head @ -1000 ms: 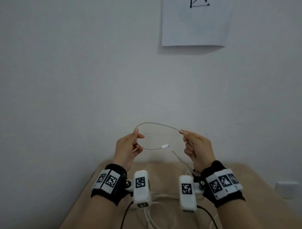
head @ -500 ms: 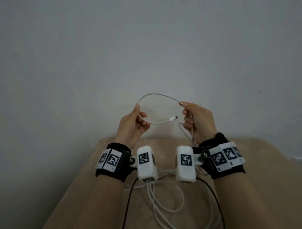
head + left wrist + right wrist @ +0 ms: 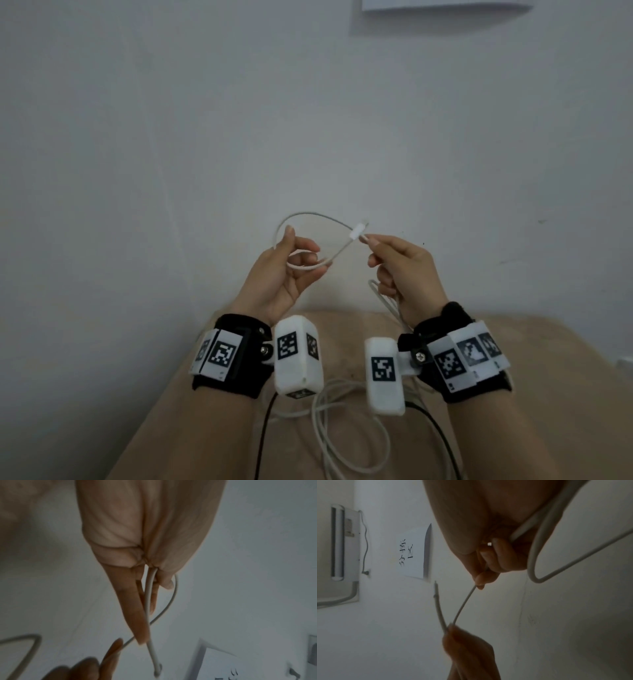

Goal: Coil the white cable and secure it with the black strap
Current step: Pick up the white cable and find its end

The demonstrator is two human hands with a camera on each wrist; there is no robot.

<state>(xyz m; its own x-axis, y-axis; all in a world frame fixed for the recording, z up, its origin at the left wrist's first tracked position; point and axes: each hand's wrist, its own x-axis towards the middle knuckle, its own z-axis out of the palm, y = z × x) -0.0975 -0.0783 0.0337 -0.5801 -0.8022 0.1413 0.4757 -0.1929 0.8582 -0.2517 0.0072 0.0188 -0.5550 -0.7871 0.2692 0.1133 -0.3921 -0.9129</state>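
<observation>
The white cable arches in the air between both hands in the head view. My left hand, palm turned up, holds a small loop of it between thumb and curled fingers. The white connector end sticks up out of that loop and crosses the arch. Just beside it my right hand pinches the cable at its fingertips. More cable hangs from the right hand's lower fingers down to loose loops on the table. The left wrist view shows the cable lying along the left fingers. No black strap is in view.
A tan table lies under my forearms, against a plain white wall. Thin black leads run from the wrist cameras over the table. A paper sheet hangs on the wall above.
The connector end has swung up from below the arch to cross it near the right fingertips. The left hand has turned palm up. The hands are closer together.
</observation>
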